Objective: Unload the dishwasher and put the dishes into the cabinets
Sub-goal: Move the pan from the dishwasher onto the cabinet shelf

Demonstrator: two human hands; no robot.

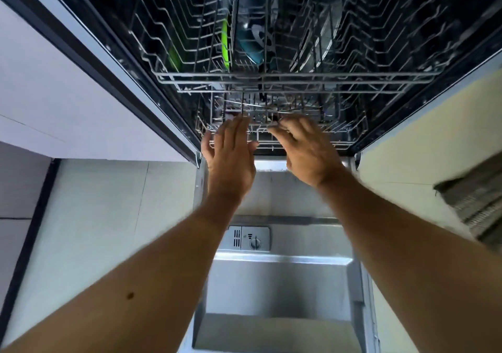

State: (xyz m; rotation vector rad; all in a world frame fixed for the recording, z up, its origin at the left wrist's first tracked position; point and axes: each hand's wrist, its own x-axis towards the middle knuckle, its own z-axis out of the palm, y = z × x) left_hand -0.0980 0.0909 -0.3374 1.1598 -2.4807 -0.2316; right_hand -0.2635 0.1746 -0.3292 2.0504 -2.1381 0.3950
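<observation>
Reaching forward over the open dishwasher door (279, 279), both bare forearms run from the near corners of the view toward the middle, where the two hands meet at the front edge of the lower rack (298, 144). The door lies flat and its long axis runs away from the person; its detergent dispenser (248, 238) sits between the forearms. The left hand (231, 159) is seen from the back, its fingers (239, 127) straight and close together, pointing into the machine, the thumb spread toward the right; the tips lie at the rack's front wires and hold nothing. The right hand (307, 154) is tilted toward the left one, its fingers loosely bent with the tips over the same front wires; motion blur hides whether they hook a wire, so I cannot tell if it grips. The hands are near each other but apart. Farther in, the upper rack (293, 76) stretches across the opening, its rows of tines running back into the dark tub. Standing on edge in it are a lime-green plate (225, 45), a teal bowl (251, 49) just beside it, and a glass lid or plate (330, 37), blurred, to the right.
</observation>
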